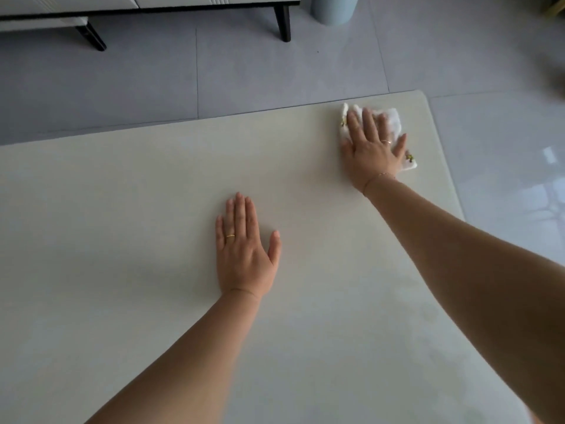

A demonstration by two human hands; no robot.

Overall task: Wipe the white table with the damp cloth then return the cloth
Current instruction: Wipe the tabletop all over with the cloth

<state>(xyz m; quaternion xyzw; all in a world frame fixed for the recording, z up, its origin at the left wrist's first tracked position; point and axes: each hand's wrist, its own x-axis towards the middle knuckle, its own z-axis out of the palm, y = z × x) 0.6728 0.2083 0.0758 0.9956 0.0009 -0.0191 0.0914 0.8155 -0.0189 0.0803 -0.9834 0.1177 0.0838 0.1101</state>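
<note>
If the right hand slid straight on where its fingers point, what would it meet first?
Nothing on the table: the right hand, pressing the cloth, would likely run off the far edge first.

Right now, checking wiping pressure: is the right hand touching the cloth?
Touching. The head view shows the right hand lying flat on the cloth, fingers straight over it.

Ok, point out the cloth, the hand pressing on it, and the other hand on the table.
cloth point(393, 119): head view, bare upper right fold beyond the fingers.
right hand point(371, 151): head view, back of the hand.
left hand point(244, 252): head view, back of the hand.
</note>
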